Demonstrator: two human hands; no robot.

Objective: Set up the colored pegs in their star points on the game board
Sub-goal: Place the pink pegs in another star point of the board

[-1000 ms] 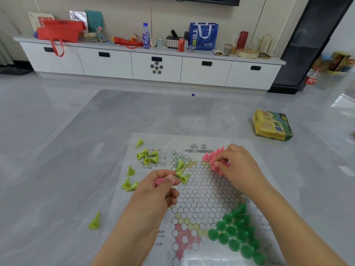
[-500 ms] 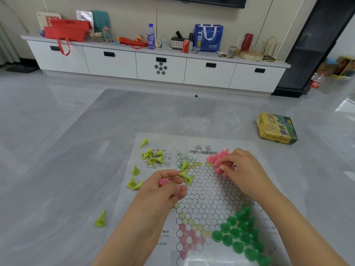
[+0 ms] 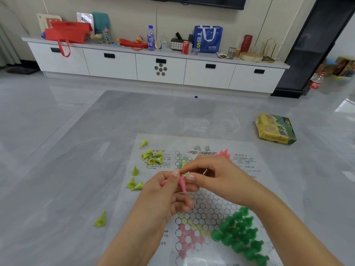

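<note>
A paper game board (image 3: 267, 181) with a hexagon-cell star lies on the floor in front of me. My left hand (image 3: 165, 196) grips pink pegs above the board's left middle. One pink peg (image 3: 182, 184) sticks out, and my right hand (image 3: 215, 175) pinches its top with thumb and forefinger. A cluster of pink pegs (image 3: 223, 155) stands at the board's far right star point, partly hidden behind my right hand. Dark green pegs (image 3: 240, 233) fill the near right point. Yellow-green pegs (image 3: 152, 157) lie scattered on the board's left margin.
One yellow-green peg (image 3: 100, 219) lies alone on the floor to the left. A yellow and green box (image 3: 275, 129) sits on the floor at the right. A white cabinet (image 3: 161, 68) loaded with bags and bottles runs along the far wall.
My right hand left the pink cluster and came left to meet my left hand, now pinching the pink peg it holds. My left hand rose slightly.
</note>
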